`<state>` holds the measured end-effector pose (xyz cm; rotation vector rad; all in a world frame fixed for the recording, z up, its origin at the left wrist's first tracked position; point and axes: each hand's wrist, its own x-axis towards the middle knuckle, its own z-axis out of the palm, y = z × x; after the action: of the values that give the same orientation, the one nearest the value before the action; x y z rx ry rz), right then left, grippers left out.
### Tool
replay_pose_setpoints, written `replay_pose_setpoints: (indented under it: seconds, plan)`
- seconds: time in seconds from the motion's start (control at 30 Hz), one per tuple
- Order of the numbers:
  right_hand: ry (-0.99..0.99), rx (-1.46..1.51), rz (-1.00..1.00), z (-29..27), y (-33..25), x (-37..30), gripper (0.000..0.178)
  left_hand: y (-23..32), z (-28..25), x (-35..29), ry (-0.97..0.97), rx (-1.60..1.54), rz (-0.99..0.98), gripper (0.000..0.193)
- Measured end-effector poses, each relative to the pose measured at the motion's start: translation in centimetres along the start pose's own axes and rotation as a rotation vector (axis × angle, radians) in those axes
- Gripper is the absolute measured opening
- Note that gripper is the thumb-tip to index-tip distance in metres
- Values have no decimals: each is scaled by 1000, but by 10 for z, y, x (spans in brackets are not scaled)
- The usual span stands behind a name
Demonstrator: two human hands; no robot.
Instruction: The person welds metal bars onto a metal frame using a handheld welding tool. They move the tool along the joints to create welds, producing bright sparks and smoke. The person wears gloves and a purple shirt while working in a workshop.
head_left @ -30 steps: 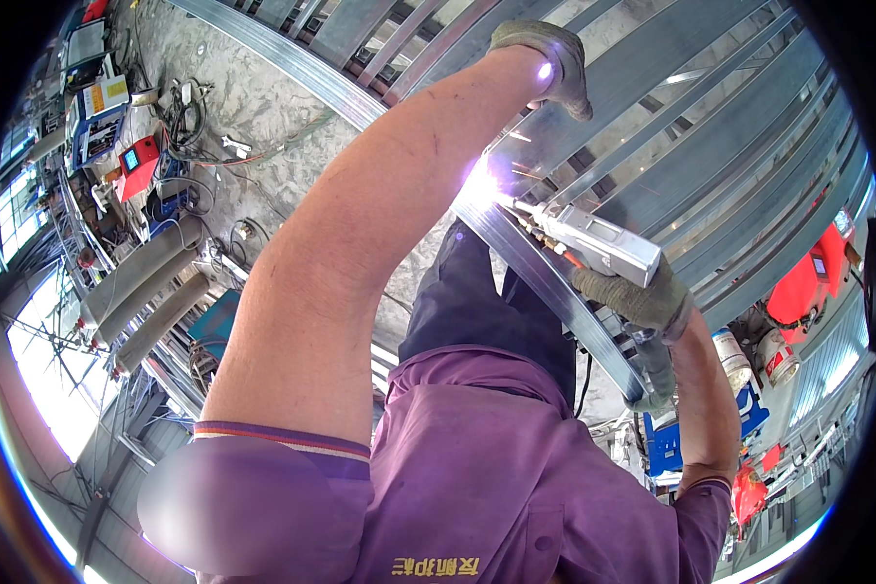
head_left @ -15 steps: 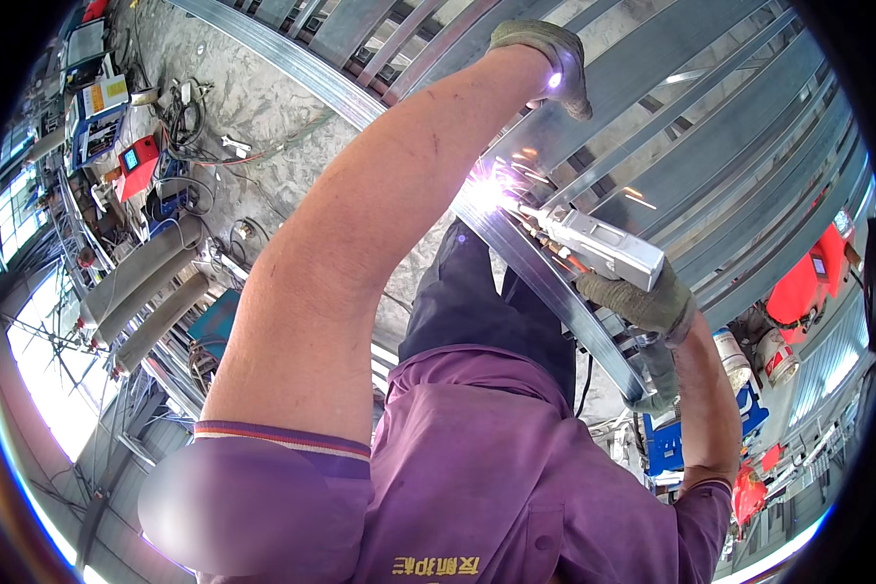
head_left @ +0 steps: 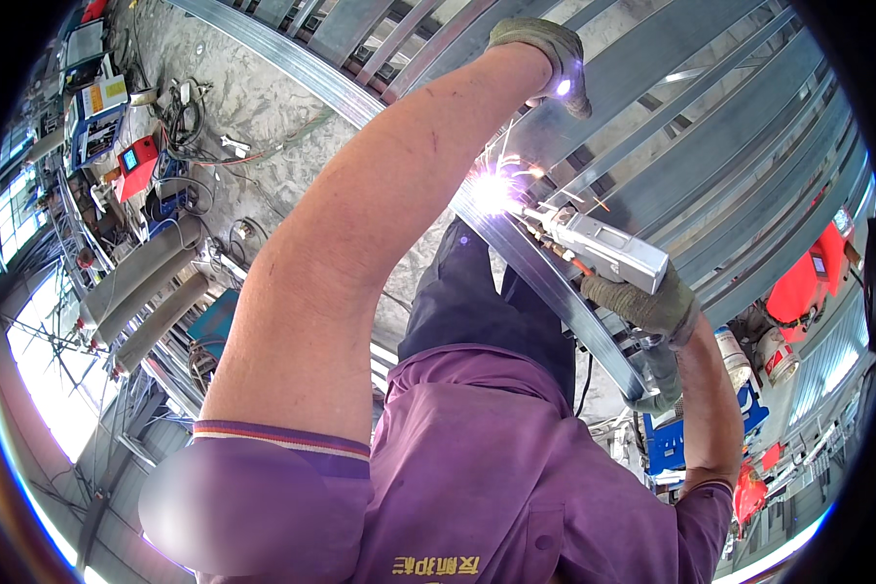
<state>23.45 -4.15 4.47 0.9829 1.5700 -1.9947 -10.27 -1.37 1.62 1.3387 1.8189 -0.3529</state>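
Note:
My left hand point(head_left: 545, 60), in a grey-green work glove, rests on the flat steel bars point(head_left: 633, 83). Its fingers point down, apart from the thumb, and are partly hidden. My right hand point(head_left: 647, 304), gloved too, is closed round a welding torch point(head_left: 608, 251) with a silver box-shaped body. The tip ends in a bright arc point(head_left: 493, 193) with sparks, where a bar meets the galvanised steel rail point(head_left: 555, 282). Glare hides the joint itself. The rail runs slantwise in front of my legs, and many parallel bars extend beyond it.
Red machines stand at the left point(head_left: 138, 165) and the right point(head_left: 808, 282). Cables point(head_left: 190, 117) and a wrench point(head_left: 234, 146) lie on the concrete floor. Grey channel-like pieces point(head_left: 146, 273) are at the left. White buckets point(head_left: 777, 355) and a blue crate point(head_left: 667, 443) are at the right.
The torch and my right hand have shifted very slightly right. The arc burns on, with its sparks in a different pattern. My left hand stays in place.

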Motion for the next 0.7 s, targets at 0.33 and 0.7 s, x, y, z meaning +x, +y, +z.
replay_pose_setpoints:
  seconds: [0.33, 0.7]
  plan:
    - [12, -42, -98, 0, 7, -3, 59, -1, 3, 6, -8, 8, 2, 56]
    - [20, 35, -9, -1, -3, -10, 54, -1, 4, 5, 17, -44, -32, 64]
